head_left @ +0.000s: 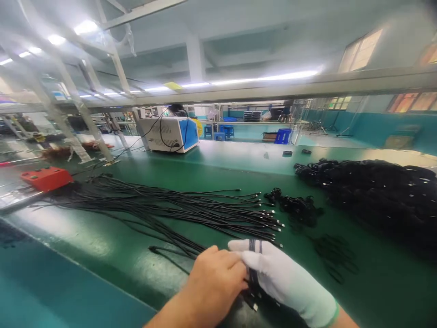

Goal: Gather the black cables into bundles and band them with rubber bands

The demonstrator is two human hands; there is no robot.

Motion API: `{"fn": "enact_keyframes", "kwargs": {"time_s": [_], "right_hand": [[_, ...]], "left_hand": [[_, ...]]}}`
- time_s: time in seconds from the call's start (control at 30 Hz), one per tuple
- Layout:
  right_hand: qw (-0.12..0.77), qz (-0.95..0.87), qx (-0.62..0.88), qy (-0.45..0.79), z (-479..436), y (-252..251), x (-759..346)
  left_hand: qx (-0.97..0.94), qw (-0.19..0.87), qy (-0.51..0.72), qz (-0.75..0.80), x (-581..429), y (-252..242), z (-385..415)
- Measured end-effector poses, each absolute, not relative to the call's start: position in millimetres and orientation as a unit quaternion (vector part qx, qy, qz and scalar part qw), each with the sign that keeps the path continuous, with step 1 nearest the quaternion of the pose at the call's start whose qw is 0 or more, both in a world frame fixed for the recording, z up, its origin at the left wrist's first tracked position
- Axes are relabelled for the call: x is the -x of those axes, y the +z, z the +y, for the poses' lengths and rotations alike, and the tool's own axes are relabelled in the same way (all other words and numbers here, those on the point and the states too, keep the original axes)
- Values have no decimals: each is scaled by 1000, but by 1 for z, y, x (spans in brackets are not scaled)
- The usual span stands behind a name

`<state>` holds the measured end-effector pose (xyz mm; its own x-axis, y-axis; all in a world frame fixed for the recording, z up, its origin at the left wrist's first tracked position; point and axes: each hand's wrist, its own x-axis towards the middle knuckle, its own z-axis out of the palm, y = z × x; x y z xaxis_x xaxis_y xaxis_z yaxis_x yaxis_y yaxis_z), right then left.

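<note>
Here, both hands meet over the near edge of a green table [218, 166], close to the middle of the scene. The gloved right hand [280, 272] is closed around a small bundle of black cable [253, 277], and dark bands cross its fingers. The bare left hand [218, 275] presses against it with bent fingers; their tips are hidden, so I cannot tell whether they pinch the cable. A silvery plug [255, 307] shows just below the hands, on the near side. Beyond them, long black cords [184, 207] lie stretched across the table, plug ends to the right, their other ends running left toward a red box [47, 179]. Right of those ends sits a small heap of coiled cords [297, 207], with some loose loops [336, 255] nearer, beside the gloved hand. A much larger dark pile [382, 196] fills the far right. At the far side, left of the middle, stands a white and blue machine [167, 135], and blue stools [282, 135] show past the table.
</note>
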<state>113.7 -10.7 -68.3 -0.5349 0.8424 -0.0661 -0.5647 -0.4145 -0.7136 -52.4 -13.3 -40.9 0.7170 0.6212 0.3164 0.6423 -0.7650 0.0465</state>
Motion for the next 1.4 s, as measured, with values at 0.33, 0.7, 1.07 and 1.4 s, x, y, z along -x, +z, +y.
{"fn": "enact_keyframes", "kwargs": {"time_s": [0.33,0.7,1.07,1.4], "right_hand": [[228,-261,41,937,-22,-80,-94],[521,-227,108,816,2,-70,-110],[520,-279,231,773,2,-79,-114],[350,-316,113,874,-10,-87,-103]], "left_hand": [[771,-461,-240,-369,71,-35,22],[787,-197,-118,-573,61,-55,-3],[895,83,-165,-406,43,-61,-22],[969,-35,-144,-200,65,-13,45]]}}
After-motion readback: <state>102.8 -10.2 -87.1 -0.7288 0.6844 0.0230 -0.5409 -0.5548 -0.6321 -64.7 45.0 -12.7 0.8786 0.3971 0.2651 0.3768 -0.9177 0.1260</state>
